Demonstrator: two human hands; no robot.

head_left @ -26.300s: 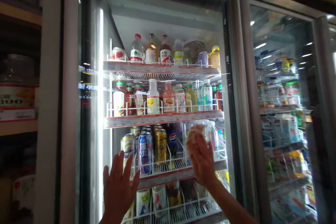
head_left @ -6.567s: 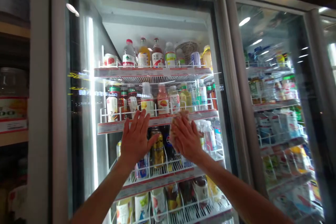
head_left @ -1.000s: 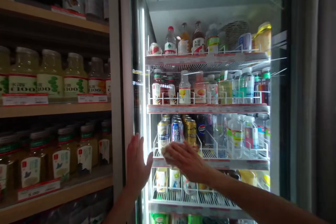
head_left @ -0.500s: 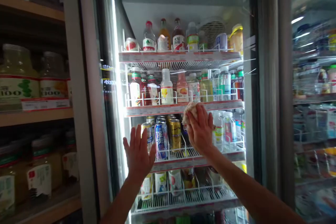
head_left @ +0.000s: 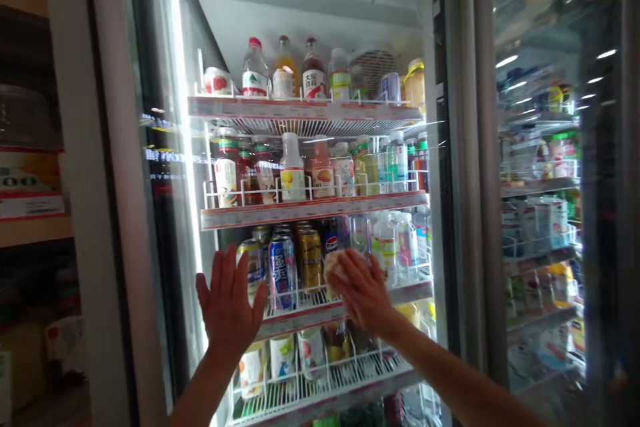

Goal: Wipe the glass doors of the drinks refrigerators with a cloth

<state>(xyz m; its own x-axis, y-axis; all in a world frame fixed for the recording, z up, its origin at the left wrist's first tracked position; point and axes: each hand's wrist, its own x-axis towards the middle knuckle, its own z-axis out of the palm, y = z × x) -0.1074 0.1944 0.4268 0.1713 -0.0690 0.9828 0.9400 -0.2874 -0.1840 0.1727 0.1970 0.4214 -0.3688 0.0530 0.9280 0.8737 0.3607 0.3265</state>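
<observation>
I face the glass door (head_left: 310,27) of a lit drinks cooler. My left hand (head_left: 229,303) lies flat on the glass with its fingers spread, level with the cans (head_left: 283,267) on the third shelf. My right hand (head_left: 361,292) presses a pale crumpled cloth (head_left: 334,268) against the glass, just right of the cans. Only the cloth's upper edge shows past my fingers. Bottles (head_left: 293,177) stand in rows on the shelves above.
A second cooler door (head_left: 545,167) with reflections stands to the right, past a grey frame post (head_left: 463,167). The left door frame (head_left: 95,213) borders dim wooden shelving (head_left: 30,230) with goods. Wire shelves (head_left: 315,207) carry red price strips.
My right hand and the cloth have slid down and slightly left from the second shelf's strip to the third shelf. My left hand stays flat on the glass. The view has shifted right.
</observation>
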